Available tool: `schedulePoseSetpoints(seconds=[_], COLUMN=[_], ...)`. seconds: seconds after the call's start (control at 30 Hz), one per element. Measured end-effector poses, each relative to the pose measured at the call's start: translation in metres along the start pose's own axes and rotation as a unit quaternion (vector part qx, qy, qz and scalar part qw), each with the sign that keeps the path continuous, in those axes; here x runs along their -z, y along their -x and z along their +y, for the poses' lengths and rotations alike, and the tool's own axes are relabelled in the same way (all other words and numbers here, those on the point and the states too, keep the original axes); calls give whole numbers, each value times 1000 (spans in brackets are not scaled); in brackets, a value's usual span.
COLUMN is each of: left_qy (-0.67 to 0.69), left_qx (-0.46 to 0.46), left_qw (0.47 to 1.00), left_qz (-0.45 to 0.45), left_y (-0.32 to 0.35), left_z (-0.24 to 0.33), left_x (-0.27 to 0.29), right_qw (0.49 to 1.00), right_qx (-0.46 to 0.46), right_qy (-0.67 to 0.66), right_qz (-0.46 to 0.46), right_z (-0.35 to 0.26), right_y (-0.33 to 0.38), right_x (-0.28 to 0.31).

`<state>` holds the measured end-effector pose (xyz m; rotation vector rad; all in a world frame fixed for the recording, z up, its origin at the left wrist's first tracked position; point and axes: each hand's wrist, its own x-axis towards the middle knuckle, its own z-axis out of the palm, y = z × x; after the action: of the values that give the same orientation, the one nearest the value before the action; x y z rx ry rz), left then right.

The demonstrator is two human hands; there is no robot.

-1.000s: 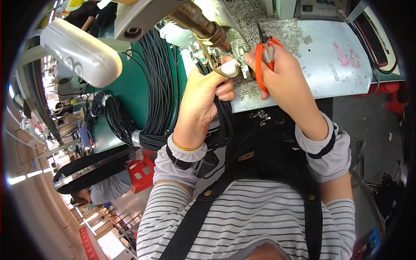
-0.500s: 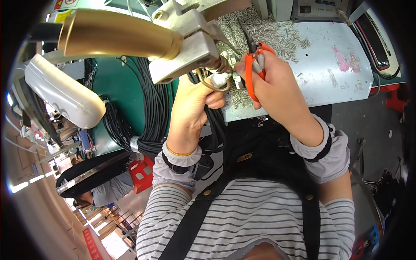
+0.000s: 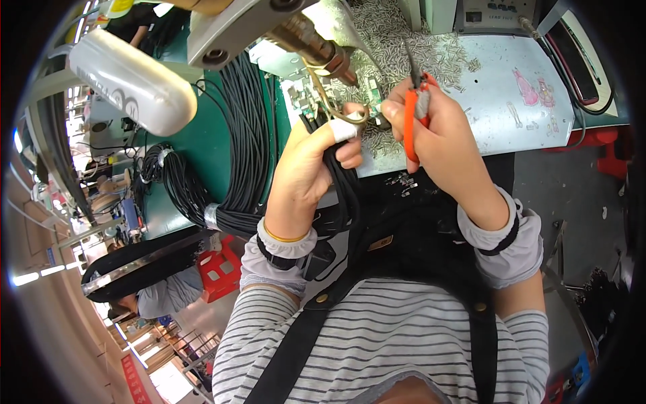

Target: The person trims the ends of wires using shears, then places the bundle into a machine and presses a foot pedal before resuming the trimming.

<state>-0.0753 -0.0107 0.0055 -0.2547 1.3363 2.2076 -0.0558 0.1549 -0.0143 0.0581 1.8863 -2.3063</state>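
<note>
My left hand (image 3: 301, 161) is closed around several black cables (image 3: 344, 195), which hang below its fingers. White tape wraps its thumb. Small green-and-white connector ends (image 3: 306, 99) stick up beside this hand. In my right hand (image 3: 447, 131) I hold pliers with orange handles (image 3: 410, 124), their dark, slender jaws pointing away from me. The right thumb and fingertip pinch near a small green connector piece (image 3: 375, 91); whether they grip it I cannot tell. A curved brass-coloured tube (image 3: 323, 94) from the machine head (image 3: 316, 47) loops over the left thumb area.
Small metal pins (image 3: 431, 50) cover the back of the light metal worktop (image 3: 491, 128). Coiled black cables (image 3: 239, 148) lie on the green table at left. A white rounded machine cover (image 3: 134, 84) overhangs it. A grey control box (image 3: 498, 15) stands at the back right.
The machine head and white cover have shifted up and away from my hands. Both hands have moved slightly right, and the taped left thumb shows more. The pliers stay in my right hand.
</note>
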Motion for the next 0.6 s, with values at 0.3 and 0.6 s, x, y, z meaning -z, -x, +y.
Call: schedulePoseSetpoints(seconds=[0.3, 0.6], left_qy=[-100, -226], left_qx=[-25, -60], left_qw=[993, 972], left_qz=[50, 18], left_y=[37, 55], left_z=[-16, -22], left_x=[-9, -16], right_qw=[999, 997], right_qx=[-11, 16], right_qy=[-42, -26], right_qz=[-20, -67], right_z=[-7, -10], right_y=[30, 44], right_x=[-1, -3])
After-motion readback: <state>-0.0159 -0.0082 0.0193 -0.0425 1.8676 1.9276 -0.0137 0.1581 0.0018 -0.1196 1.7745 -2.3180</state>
